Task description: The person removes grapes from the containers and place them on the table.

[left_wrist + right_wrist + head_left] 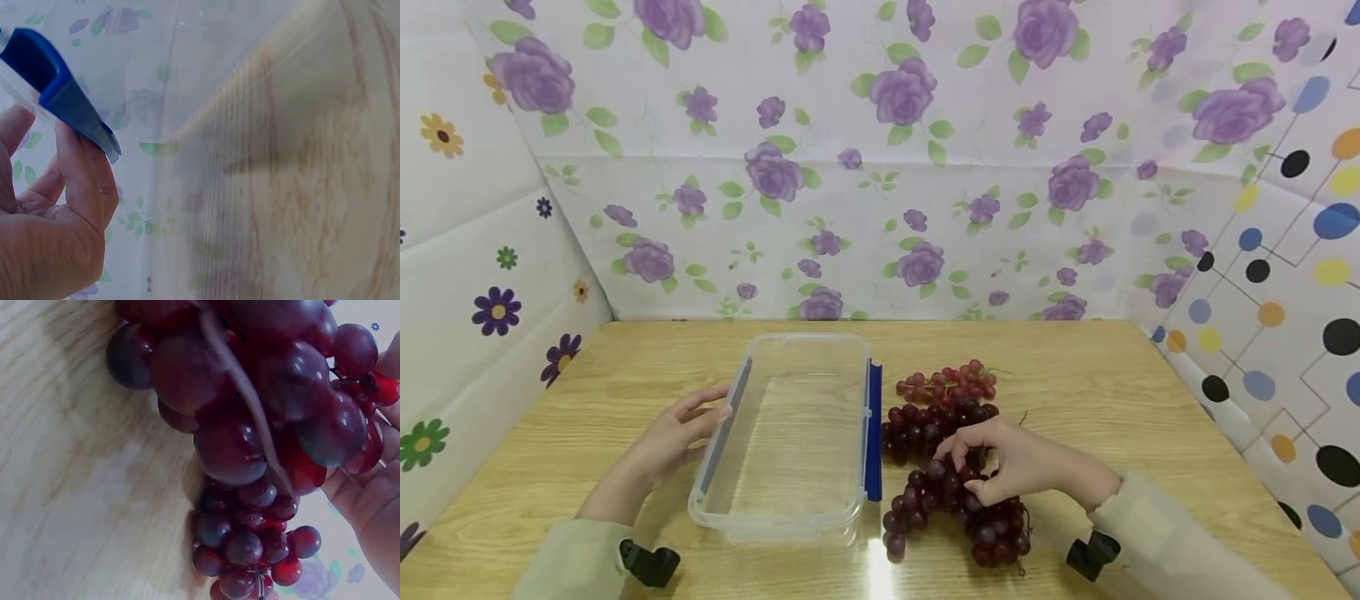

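A clear plastic container [797,525], with no lid on its top, stands on the wooden table. A blue flap [874,433] hangs along its right side. My left hand [673,433] holds its left rim, fingertips against another blue flap [75,103]. To the right lies the nearest bunch of dark red grapes [917,500], its bent stem [244,394] close to the right wrist camera. My right hand [1015,458] grips this bunch from above, thumb and fingers curled about its upper grapes. Some fingertips are hidden behind grapes in the right wrist view.
Behind the gripped bunch lies a second dark bunch [917,429], touching or nearly touching it. Farther back is a lighter red bunch [955,383] of smaller grapes. Patterned cloth [850,208] encloses the table [1060,367] at the back and both sides.
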`<state>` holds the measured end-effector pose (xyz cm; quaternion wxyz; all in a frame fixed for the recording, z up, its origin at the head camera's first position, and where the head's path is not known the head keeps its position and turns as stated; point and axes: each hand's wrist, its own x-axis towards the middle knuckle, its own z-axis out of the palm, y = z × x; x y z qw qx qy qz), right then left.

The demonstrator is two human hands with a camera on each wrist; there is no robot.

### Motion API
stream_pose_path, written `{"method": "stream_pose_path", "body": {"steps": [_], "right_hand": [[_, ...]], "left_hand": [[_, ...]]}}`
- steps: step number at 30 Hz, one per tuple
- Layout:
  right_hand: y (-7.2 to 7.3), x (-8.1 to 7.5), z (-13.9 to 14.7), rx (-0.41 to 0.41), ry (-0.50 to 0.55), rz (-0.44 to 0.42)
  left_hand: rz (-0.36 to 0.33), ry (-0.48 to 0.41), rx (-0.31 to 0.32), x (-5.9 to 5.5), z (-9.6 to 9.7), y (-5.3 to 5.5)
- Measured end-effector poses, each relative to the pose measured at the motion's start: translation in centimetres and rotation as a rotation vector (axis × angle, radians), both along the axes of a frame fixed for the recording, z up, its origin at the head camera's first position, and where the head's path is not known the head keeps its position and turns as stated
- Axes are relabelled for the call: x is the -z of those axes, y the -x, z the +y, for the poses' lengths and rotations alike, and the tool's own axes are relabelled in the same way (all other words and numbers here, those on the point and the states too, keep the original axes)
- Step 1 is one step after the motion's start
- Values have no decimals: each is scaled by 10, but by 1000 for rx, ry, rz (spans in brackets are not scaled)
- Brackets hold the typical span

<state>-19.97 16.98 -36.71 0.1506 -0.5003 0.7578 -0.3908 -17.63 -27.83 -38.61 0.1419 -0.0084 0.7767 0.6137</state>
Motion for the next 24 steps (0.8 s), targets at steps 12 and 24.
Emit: {"method": "stream_pose_path", "body": {"steps": [12, 24], "right_hand": [[-4, 13, 3, 35, 1, 34], [-14, 21, 8, 150, -38, 105]], "left_hand": [[6, 6, 10, -2, 2, 0], [10, 24, 15, -1, 1, 1]]}}
